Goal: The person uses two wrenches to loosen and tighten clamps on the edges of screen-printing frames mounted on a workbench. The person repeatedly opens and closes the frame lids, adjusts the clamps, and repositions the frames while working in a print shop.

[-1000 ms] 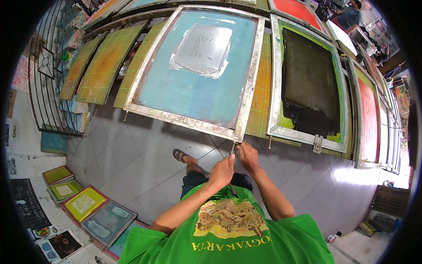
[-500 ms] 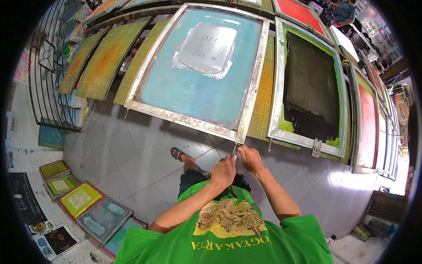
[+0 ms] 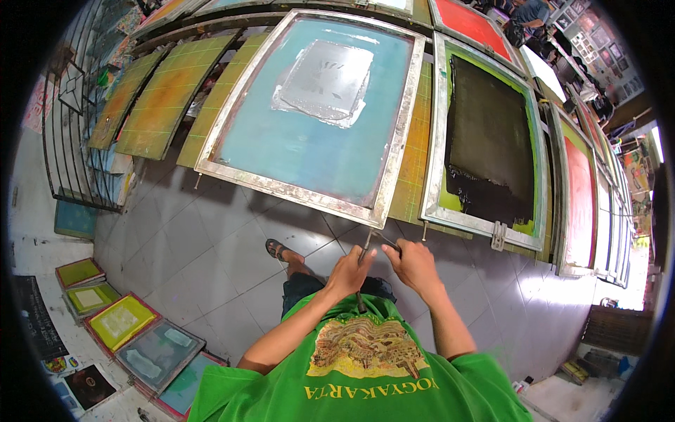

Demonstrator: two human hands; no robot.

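My left hand (image 3: 347, 271) grips a metal rod with a dark handle (image 3: 361, 302), upright below the front right corner of a large screen-printing frame (image 3: 380, 216) with blue mesh (image 3: 302, 158) and a grey patch. My right hand (image 3: 411, 264) is closed on a thin metal tool (image 3: 387, 240) that angles up toward the rod's top, probably a wrench; its exact shape is unclear. A dark-filled screen (image 3: 489, 133) with a metal clamp (image 3: 498, 235) stands to the right of the blue one.
Yellowed printing boards (image 3: 176, 95) line the bench at left, beside a black metal rack (image 3: 60, 148). Small screens (image 3: 123, 320) lie along the lower left. Pink and white screens (image 3: 578, 197) curve off to the right. A person (image 3: 531, 15) is at upper right. My sandalled foot (image 3: 275, 247) rests on the tiled floor.
My right hand has moved right and down from the frame's corner, and its tool now shows slanting away from the rod. My left hand has shifted slightly, still on the rod.
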